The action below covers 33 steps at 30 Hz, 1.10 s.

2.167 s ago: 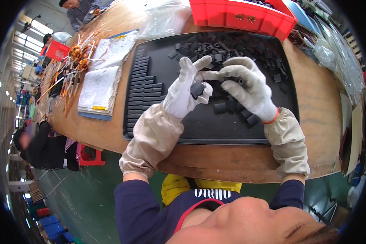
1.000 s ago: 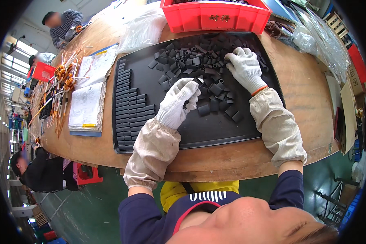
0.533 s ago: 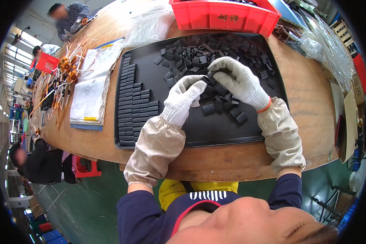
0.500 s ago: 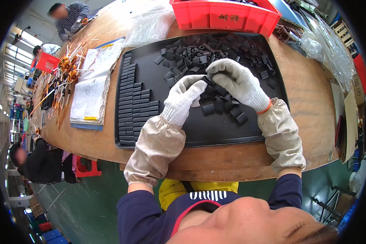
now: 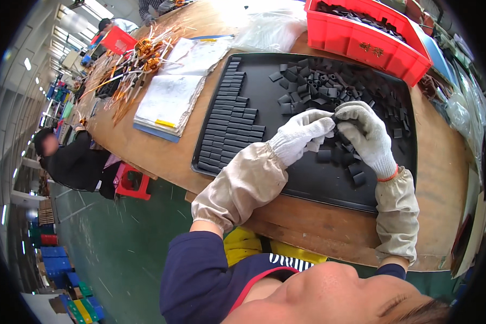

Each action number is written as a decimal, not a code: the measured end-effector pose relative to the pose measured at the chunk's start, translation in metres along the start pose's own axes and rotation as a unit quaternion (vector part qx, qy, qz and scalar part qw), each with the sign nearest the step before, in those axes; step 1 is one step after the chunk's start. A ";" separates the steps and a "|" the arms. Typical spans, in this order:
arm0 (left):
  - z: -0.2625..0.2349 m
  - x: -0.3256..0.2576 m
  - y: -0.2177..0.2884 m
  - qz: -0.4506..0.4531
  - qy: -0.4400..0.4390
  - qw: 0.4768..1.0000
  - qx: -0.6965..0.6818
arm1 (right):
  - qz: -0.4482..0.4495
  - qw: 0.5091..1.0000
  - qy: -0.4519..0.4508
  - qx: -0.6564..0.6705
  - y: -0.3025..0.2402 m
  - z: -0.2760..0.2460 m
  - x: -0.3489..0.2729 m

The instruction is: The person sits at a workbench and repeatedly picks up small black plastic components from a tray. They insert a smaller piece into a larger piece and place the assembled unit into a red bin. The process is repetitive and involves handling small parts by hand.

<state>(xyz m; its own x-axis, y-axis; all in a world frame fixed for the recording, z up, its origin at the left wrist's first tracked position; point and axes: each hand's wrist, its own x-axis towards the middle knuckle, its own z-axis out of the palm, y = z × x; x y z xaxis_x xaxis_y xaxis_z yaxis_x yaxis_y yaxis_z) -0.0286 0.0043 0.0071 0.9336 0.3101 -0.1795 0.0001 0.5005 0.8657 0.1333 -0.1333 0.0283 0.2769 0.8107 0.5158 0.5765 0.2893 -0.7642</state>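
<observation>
Over the black tray (image 5: 313, 186), both gloved hands meet fingertip to fingertip. My left hand (image 5: 303, 136) and my right hand (image 5: 368, 141) pinch a short black tube piece (image 5: 336, 120) between them, mostly covered by the fingers. Loose black tube pieces (image 5: 329, 89) lie heaped behind the hands, some flattened and some round. A few more pieces (image 5: 356, 174) lie under and in front of my right hand. On the tray's left side, flattened black tubes (image 5: 232, 127) are laid side by side in neat columns of stepped length.
A red bin (image 5: 370, 40) with black pieces stands behind the tray. Papers (image 5: 170, 102) on a blue board lie to the left, near clear plastic bags (image 5: 270, 29) and wired copper coils (image 5: 148, 56). A person in black (image 5: 73, 162) sits by a red stool (image 5: 132, 181); others work farther off.
The view has turned, so the tray and table appear shifted right and tilted. My hands stay together over the tray, fingertips still pinched on a small piece; the rows look the same.
</observation>
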 end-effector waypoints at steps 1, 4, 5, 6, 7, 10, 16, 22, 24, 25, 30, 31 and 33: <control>-0.001 0.000 0.000 0.003 0.001 1.000 0.016 | 0.000 1.000 -0.002 -0.002 0.002 0.001 -0.001; -0.001 -0.001 -0.001 0.013 0.004 0.997 0.074 | -0.001 1.000 -0.013 -0.025 0.000 0.001 0.000; -0.001 0.000 -0.002 0.020 0.006 0.995 0.099 | -0.002 0.999 -0.017 -0.036 0.000 0.000 0.000; 0.000 0.000 0.001 0.028 0.007 0.992 0.125 | -0.024 0.998 -0.022 -0.054 0.002 0.000 0.000; 0.001 -0.002 0.006 0.036 0.028 0.980 0.193 | -0.045 0.996 -0.028 -0.072 0.007 0.000 0.000; -0.017 -0.008 0.029 0.116 0.058 0.905 0.405 | -0.037 0.990 -0.028 -0.131 0.005 -0.002 -0.002; -0.133 -0.003 0.093 0.070 0.221 0.598 0.767 | -0.044 0.980 -0.018 -0.191 0.009 -0.006 -0.001; -0.174 0.008 0.092 0.002 0.188 0.527 0.829 | -0.043 0.979 -0.013 -0.199 0.014 -0.005 0.000; -0.159 0.018 0.096 -0.077 0.246 0.571 0.779 | -0.016 0.980 -0.005 -0.200 0.019 -0.009 -0.002; -0.138 0.025 0.104 -0.133 0.297 0.612 0.721 | -0.003 0.980 0.000 -0.201 0.021 -0.012 -0.002; -0.162 0.019 0.108 -0.138 0.217 0.531 0.808 | -0.001 0.969 0.014 -0.246 0.037 -0.022 0.000; -0.144 0.005 0.110 -0.098 0.175 0.499 0.843 | -0.014 0.965 0.023 -0.260 0.043 -0.023 0.000; -0.149 0.000 0.101 0.044 0.176 0.727 0.662 | -0.004 0.961 0.034 -0.275 0.048 -0.025 0.001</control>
<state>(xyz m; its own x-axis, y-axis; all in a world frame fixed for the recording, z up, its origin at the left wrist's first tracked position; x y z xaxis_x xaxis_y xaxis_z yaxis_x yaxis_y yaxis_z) -0.0814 0.1751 0.0252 0.8010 0.5986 -0.0033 0.5090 -0.6782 0.5300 0.1805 -0.1318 0.0020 0.3100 0.7688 0.5593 0.8925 -0.0326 -0.4498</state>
